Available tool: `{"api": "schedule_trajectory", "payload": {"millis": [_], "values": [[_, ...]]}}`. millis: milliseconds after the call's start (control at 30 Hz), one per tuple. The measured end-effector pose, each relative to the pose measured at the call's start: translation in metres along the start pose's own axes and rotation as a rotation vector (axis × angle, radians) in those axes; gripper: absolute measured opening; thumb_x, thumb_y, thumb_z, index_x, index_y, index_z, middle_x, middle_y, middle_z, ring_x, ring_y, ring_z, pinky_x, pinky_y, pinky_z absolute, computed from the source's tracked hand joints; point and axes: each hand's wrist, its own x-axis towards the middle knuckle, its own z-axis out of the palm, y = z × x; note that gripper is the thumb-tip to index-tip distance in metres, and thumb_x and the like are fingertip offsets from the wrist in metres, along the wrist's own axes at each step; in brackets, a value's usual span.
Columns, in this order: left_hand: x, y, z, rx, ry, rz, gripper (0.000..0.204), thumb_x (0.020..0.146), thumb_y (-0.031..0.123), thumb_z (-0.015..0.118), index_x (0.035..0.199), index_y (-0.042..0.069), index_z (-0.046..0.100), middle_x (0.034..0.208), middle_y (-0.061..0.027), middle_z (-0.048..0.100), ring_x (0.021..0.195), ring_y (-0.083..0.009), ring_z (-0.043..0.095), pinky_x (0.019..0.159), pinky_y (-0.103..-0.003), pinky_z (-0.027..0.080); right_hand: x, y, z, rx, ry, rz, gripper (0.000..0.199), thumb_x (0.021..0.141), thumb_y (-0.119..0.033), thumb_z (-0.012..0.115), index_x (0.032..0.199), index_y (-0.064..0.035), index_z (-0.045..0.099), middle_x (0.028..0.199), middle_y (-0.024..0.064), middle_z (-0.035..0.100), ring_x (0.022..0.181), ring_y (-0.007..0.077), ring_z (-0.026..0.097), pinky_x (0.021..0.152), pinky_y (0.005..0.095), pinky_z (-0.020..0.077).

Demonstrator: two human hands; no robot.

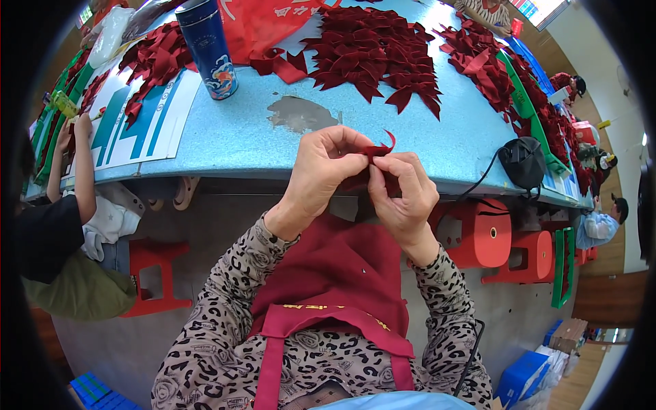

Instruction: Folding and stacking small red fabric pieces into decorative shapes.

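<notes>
A dark red ribbon bow is pinched between the fingertips of both my hands, just off the near edge of the blue table. My left hand grips it from the left with thumb and forefinger. From the right, my right hand pinches it too, with one curled ribbon tail sticking up between them. My fingers hide much of the bow. Beyond my hands lies a dense pile of dark red velvet bows. One looser bow rests left of that pile.
A blue tumbler stands left of the pile, near a red bag. More bows lie at right beside a green tray and a black pouch. Red stools stand below. A person sits at left.
</notes>
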Motion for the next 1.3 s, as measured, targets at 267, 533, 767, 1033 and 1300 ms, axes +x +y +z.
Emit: {"api": "schedule_trajectory", "payload": {"millis": [267, 533, 767, 1033, 1300], "values": [[-0.005, 0.002, 0.008, 0.172, 0.044, 0.053, 0.016, 0.082, -0.001, 0.059, 0.097, -0.004, 0.063, 0.09, -0.0055, 0.066, 0.079, -0.0091, 0.062, 0.073, -0.022, 0.051, -0.006, 0.001, -0.006, -0.201, -0.07, -0.06, 0.024, 0.07, 0.005, 0.07, 0.091, -0.0023, 0.063, 0.08, 0.0109, 0.062, 0.064, 0.0218, 0.061, 0.055, 0.029, 0.0488], [-0.004, 0.002, 0.017, 0.176, 0.072, 0.088, 0.018, 0.083, -0.001, 0.06, 0.1, -0.004, 0.063, 0.093, -0.007, 0.066, 0.082, -0.0105, 0.063, 0.076, -0.023, 0.053, -0.003, 0.003, -0.013, -0.453, -0.092, -0.247, 0.027, 0.069, 0.002, 0.071, 0.095, -0.0015, 0.064, 0.082, 0.0088, 0.06, 0.062, 0.0203, 0.059, 0.052, 0.029, 0.0458], [0.008, -0.006, 0.025, -0.091, 0.112, 0.008, 0.018, 0.084, 0.004, 0.064, 0.1, -0.004, 0.062, 0.093, -0.0083, 0.066, 0.081, -0.0114, 0.064, 0.074, -0.024, 0.053, -0.001, 0.01, -0.021, -0.502, -0.094, -0.266, 0.029, 0.069, 0.0, 0.071, 0.097, 0.0001, 0.064, 0.082, 0.0084, 0.06, 0.062, 0.0196, 0.059, 0.051, 0.029, 0.0451], [0.027, -0.009, 0.037, -0.119, 0.161, 0.165, 0.014, 0.085, 0.004, 0.063, 0.098, -0.002, 0.062, 0.092, -0.008, 0.067, 0.081, -0.0124, 0.064, 0.077, -0.026, 0.053, -0.016, 0.011, -0.044, -0.26, -0.157, -0.17, 0.022, 0.071, -0.001, 0.07, 0.091, -0.0007, 0.063, 0.075, 0.0081, 0.06, 0.057, 0.0195, 0.057, 0.049, 0.0284, 0.0438], [0.034, 0.008, 0.057, -0.107, 0.028, 0.092, 0.016, 0.084, 0.002, 0.061, 0.1, -0.002, 0.062, 0.093, -0.0093, 0.067, 0.084, -0.0155, 0.065, 0.081, -0.028, 0.052, -0.021, 0.042, -0.078, 0.223, -0.045, 0.443, 0.014, 0.081, -0.002, 0.066, 0.092, 0.0023, 0.06, 0.081, 0.0051, 0.063, 0.071, 0.0121, 0.058, 0.064, 0.0267, 0.0468]]}}
